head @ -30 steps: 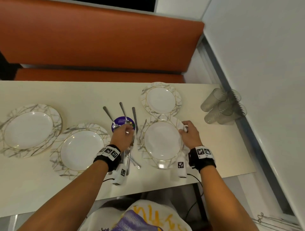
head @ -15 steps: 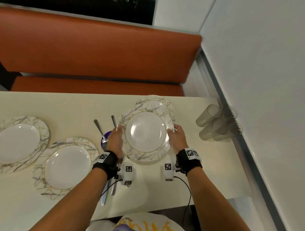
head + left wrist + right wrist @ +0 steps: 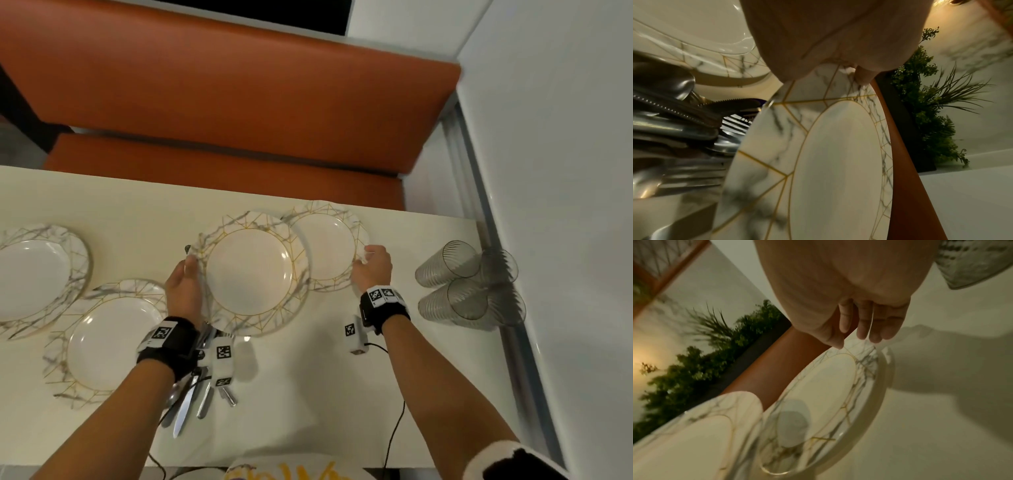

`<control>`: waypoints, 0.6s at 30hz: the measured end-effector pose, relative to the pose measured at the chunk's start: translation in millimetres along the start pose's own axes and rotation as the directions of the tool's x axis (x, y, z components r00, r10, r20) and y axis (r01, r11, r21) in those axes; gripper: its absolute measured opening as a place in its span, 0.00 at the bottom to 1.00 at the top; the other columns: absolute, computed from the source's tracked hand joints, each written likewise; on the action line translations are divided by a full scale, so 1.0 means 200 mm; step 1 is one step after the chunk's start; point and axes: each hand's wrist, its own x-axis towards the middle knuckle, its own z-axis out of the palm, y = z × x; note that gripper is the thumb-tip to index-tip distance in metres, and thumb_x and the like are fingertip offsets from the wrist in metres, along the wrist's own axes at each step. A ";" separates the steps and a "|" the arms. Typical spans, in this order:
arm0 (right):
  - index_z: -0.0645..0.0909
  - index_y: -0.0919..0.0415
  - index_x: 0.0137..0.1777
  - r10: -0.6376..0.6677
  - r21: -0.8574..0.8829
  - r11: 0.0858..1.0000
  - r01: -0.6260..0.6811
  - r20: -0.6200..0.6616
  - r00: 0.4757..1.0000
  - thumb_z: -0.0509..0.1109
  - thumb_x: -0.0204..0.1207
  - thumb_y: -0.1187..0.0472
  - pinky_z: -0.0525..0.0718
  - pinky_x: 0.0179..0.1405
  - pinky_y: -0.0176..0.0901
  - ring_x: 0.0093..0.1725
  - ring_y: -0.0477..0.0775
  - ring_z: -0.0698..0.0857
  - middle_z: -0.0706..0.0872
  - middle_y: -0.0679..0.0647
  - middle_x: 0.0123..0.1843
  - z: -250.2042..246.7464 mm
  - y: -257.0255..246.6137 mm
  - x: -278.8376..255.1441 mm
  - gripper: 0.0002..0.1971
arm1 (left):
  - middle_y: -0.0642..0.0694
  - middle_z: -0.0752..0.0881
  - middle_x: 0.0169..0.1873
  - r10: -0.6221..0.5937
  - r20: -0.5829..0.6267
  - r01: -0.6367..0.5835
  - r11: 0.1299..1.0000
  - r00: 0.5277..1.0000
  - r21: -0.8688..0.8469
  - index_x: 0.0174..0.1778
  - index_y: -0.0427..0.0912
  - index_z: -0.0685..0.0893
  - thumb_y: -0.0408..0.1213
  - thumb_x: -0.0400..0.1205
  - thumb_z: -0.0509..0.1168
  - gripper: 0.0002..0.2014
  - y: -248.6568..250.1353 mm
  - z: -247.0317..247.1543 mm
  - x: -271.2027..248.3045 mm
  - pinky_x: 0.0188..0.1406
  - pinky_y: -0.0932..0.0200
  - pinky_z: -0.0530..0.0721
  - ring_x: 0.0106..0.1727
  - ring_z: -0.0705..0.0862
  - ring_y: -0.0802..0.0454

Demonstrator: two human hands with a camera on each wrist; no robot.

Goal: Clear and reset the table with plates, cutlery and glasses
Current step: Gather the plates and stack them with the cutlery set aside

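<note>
My left hand (image 3: 191, 267) grips the left rim of a large marble-and-gold plate (image 3: 251, 272), which is raised and covers the left edge of a smaller matching plate (image 3: 329, 245) lying on the table. In the left wrist view a fingertip (image 3: 863, 76) presses on that large plate (image 3: 830, 162). My right hand (image 3: 363, 260) is at the small plate's right rim. In the right wrist view its fingers (image 3: 869, 331) hang nearly straight over the small plate (image 3: 828, 394), the thumb tip touching the rim. A bundle of cutlery (image 3: 191, 401) sits under my left wrist; I cannot tell whether the hand holds it.
Two more marble plates (image 3: 34, 274) (image 3: 113, 339) lie on the cream table (image 3: 308, 394) at the left. Several clear glasses (image 3: 469, 284) lie on their sides by the right wall. An orange bench (image 3: 222, 102) runs behind the table.
My right hand has let go of the large plate and moved right to the small plate's rim. The left hand alone now holds the large plate, shifted left off the small one.
</note>
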 end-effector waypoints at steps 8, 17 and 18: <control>0.66 0.62 0.80 0.145 -0.015 0.989 -0.145 0.112 0.983 0.80 0.73 0.61 0.84 0.67 0.56 0.71 0.68 0.81 0.79 0.63 0.73 0.05 0.01 0.16 0.38 | 0.53 0.82 0.65 -0.054 -0.069 0.053 0.998 0.996 -0.020 0.75 0.46 0.83 0.51 0.91 0.63 0.20 -0.01 0.04 -0.02 0.74 0.48 0.72 0.70 0.77 0.50; 0.77 0.60 0.71 0.054 0.250 0.966 -0.060 0.032 0.998 0.70 0.80 0.67 0.79 0.52 0.42 0.57 0.55 0.84 0.85 0.55 0.62 -0.19 -0.05 0.08 0.20 | 0.46 0.79 0.77 -0.079 -0.084 0.076 0.996 0.993 -0.037 0.77 0.48 0.81 0.53 0.91 0.62 0.21 0.04 0.04 -0.06 0.82 0.37 0.66 0.81 0.72 0.43; 0.77 0.59 0.72 0.032 0.255 0.967 -0.030 -0.003 0.999 0.69 0.81 0.66 0.80 0.51 0.42 0.57 0.54 0.83 0.85 0.55 0.64 -0.22 -0.06 0.07 0.19 | 0.46 0.77 0.80 -0.077 -0.086 0.073 0.997 0.993 -0.038 0.78 0.48 0.80 0.53 0.91 0.62 0.22 0.05 0.04 -0.07 0.82 0.39 0.66 0.82 0.71 0.43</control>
